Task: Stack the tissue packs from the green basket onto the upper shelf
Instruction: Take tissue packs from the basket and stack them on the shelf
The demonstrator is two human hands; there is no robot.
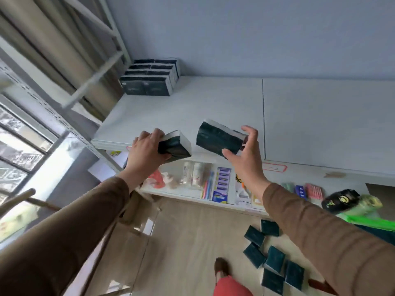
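Left hand (145,150) grips one dark tissue pack (177,146); right hand (243,150) grips a second pack (218,138), both raised at the upper shelf (213,103) front edge. Stacked packs (149,77) sit at the shelf's back left corner. Loose packs (273,261) lie on the floor.

Dark tissue packs (220,139) (tilted) above upper shelf (213,107)
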